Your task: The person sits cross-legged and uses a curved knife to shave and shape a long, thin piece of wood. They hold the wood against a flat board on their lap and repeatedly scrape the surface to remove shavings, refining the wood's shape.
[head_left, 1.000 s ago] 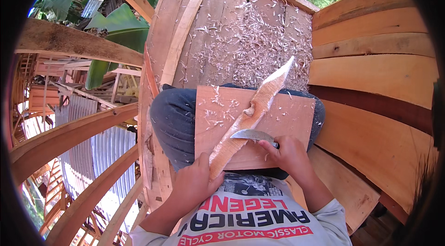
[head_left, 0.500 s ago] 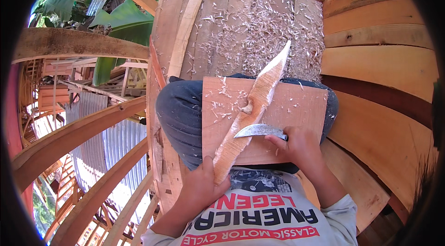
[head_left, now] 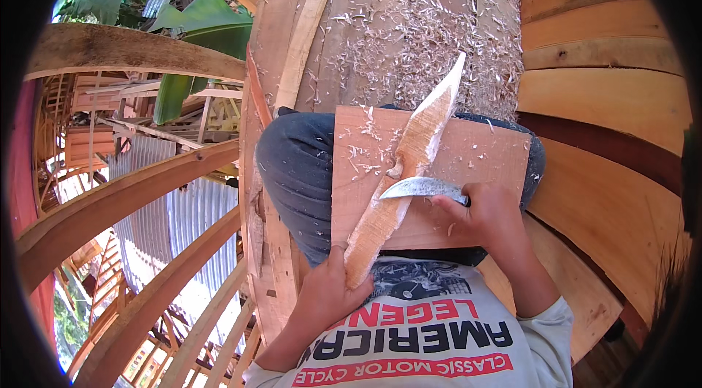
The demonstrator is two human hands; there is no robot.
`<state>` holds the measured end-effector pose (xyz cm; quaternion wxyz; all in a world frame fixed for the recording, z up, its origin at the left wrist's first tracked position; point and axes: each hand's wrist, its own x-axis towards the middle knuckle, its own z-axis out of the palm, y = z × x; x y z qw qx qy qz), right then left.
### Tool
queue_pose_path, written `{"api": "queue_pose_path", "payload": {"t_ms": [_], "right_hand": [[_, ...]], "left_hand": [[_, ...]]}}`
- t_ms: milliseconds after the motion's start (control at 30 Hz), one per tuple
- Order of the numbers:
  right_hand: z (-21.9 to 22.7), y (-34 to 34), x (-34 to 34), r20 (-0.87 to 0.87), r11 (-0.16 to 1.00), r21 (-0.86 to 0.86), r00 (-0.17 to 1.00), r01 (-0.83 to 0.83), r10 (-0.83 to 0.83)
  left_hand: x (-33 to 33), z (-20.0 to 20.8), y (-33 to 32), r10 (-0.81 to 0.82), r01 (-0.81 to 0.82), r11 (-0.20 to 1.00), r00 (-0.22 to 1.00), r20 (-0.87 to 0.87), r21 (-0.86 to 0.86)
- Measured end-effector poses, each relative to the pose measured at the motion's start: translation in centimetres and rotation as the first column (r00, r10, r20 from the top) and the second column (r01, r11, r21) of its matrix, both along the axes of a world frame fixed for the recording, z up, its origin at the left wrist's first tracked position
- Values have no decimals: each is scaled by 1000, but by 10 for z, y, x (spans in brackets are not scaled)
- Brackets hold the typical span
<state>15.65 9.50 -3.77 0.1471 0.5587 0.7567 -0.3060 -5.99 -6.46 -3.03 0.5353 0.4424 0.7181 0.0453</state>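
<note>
A long piece of wood (head_left: 418,152), carved to a point at its far end, lies slantwise over a flat square board (head_left: 475,223) on my lap. Near its middle is a knot-like bump with a notch. My left hand (head_left: 330,294) is closed around the near end of the carved wood. My right hand (head_left: 488,216) grips the dark handle of a knife with a curved blade (head_left: 425,188). The blade lies across the wood just below the notch, its tip past the wood's left edge. My fingers hide most of the handle.
Curled wood shavings (head_left: 424,51) cover the plank floor ahead. A loose wooden strip (head_left: 311,33) lies on the planks at the left. Wide slats (head_left: 607,106) stand close on the right; curved rails (head_left: 139,198) run along the left, with corrugated metal sheets (head_left: 197,231) beyond.
The whole view has shifted slightly, so everything sits a little further right and up. Against the wood, the knife blade is slightly nearer the notch. Both hands keep their holds.
</note>
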Motion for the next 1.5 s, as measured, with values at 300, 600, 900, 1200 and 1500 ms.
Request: {"api": "queue_pose_path", "payload": {"t_ms": [300, 600, 900, 1200, 1500], "right_hand": [[0, -17, -3, -59, 998, -32, 997, -61, 59], [-3, -6, -4, 29, 997, 11, 996, -80, 80], [-2, 11, 1, 90, 992, 124, 996, -35, 24], [-4, -26, -9, -15, 998, -39, 999, -41, 40], [-6, -6, 1, 52, 978, 157, 990, -141, 135]], "left_hand": [[2, -2, -7, 33, -34, 998, 999, 35, 54], [2, -10, -15, 48, -56, 990, 997, 66, 127], [0, -20, -23, 47, -58, 993, 994, 98, 106], [2, -21, -21, 46, -53, 986, 998, 44, 158], [3, -22, -22, 15, -19, 985, 1000, 22, 172]]}}
